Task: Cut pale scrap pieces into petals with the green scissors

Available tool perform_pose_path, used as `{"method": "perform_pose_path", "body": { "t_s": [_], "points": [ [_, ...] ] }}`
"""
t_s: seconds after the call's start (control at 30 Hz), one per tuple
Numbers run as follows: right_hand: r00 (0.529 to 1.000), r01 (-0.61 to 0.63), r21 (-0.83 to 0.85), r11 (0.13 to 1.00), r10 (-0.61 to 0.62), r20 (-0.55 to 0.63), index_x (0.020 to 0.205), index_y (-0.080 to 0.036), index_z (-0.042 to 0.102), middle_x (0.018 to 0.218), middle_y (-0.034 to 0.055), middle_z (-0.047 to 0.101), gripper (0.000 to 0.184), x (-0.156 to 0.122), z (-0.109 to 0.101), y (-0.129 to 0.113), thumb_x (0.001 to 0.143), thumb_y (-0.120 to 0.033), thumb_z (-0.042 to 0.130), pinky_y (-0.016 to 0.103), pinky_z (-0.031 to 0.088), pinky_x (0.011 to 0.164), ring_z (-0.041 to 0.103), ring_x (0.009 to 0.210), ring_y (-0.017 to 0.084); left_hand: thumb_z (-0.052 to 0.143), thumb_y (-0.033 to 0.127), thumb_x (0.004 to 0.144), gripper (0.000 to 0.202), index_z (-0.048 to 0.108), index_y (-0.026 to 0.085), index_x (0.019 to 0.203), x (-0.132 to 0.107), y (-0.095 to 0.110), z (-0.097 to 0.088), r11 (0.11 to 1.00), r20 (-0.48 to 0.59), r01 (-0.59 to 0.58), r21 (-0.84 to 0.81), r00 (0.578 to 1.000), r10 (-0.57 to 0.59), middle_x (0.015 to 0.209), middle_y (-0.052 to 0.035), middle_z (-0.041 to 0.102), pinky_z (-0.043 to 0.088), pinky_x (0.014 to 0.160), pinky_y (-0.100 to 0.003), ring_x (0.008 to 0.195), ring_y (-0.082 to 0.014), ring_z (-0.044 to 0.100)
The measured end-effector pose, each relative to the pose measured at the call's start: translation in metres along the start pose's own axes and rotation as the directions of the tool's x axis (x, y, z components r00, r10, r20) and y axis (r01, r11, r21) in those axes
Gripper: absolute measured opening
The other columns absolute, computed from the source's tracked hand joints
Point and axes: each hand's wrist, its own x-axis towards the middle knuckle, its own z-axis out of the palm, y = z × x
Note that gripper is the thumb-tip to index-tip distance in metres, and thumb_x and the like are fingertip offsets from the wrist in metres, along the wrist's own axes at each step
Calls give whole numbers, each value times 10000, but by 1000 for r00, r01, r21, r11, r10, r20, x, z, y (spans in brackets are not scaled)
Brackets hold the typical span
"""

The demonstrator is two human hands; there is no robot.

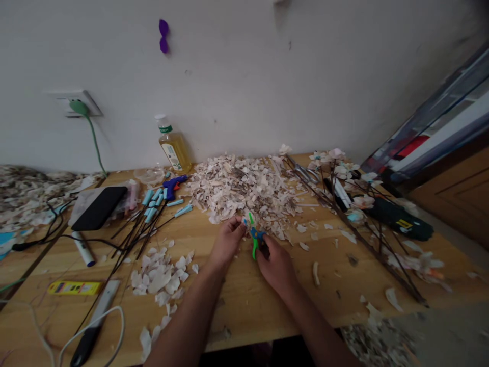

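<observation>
Here, at the front of the bench | right hand curled tight round green-and-blue scissors, handles mostly hidden | left hand pinched closed at blade tip, pinched bit too small to tell | pale scrap heap just behind | forearms cut off below

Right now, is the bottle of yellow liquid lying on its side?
No, the bottle stands on its base by the wall, beyond the right hand gripping the green scissors.
</observation>
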Motion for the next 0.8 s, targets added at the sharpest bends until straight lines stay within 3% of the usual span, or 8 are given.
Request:
{"method": "perform_pose_path", "body": {
  "t_s": [0.17, 0.4, 0.53, 0.7, 0.8],
  "points": [
    [1000, 0, 21, 1000, 0, -1, 965, -216, 614, 877, 69, 699, 157, 0, -1, 1, 851, -270, 521, 310, 449, 690, 648, 795, 221, 748, 416, 730, 271, 659, 170, 800, 0, 9, -4, 956, 5, -111, 273, 993, 114, 694, 0, 620, 438, 638, -245, 649, -127, 549],
    [1000, 16, 27, 1000, -15, -17, 993, -214, 599, 923, 79, 689, 175, 0, 0, 2, 855, -261, 502, 320, 464, 724, 652, 845, 229, 691, 393, 799, 228, 661, 168, 817, -3, 14, -5, 915, 59, -158, 372, 987, 146, 698, -7, 602, 431, 658, -254, 674, -138, 546],
    [1000, 9, 22, 1000, -9, -5, 1007, -202, 599, 921, 89, 691, 191, 0, 2, 4, 868, -267, 486, 330, 464, 725, 651, 843, 238, 710, 375, 807, 216, 675, 163, 829, -1, 12, -9, 932, 88, -148, 331, 988, 126, 727, -9, 616, 437, 684, -250, 703, -135, 554],
    [1000, 4, -2, 1000, -4, -10, 1061, -202, 606, 995, 105, 706, 237, 0, 2, 5, 858, -240, 487, 344, 474, 759, 666, 902, 256, 759, 438, 780, 301, 707, 163, 889, 1, 4, -10, 995, 96, -42, 88, 995, 34, 796, -16, 642, 455, 716, -246, 716, -119, 562],
    [1000, 5, -6, 1000, -5, -16, 1017, -218, 606, 957, 84, 704, 199, -1, 1, 4, 851, -234, 498, 321, 463, 733, 661, 864, 237, 775, 462, 760, 335, 726, 165, 910, 1, 0, -8, 999, 74, 0, 35, 997, -2, 821, -23, 660, 456, 708, -239, 710, -113, 562]
  ]
}}
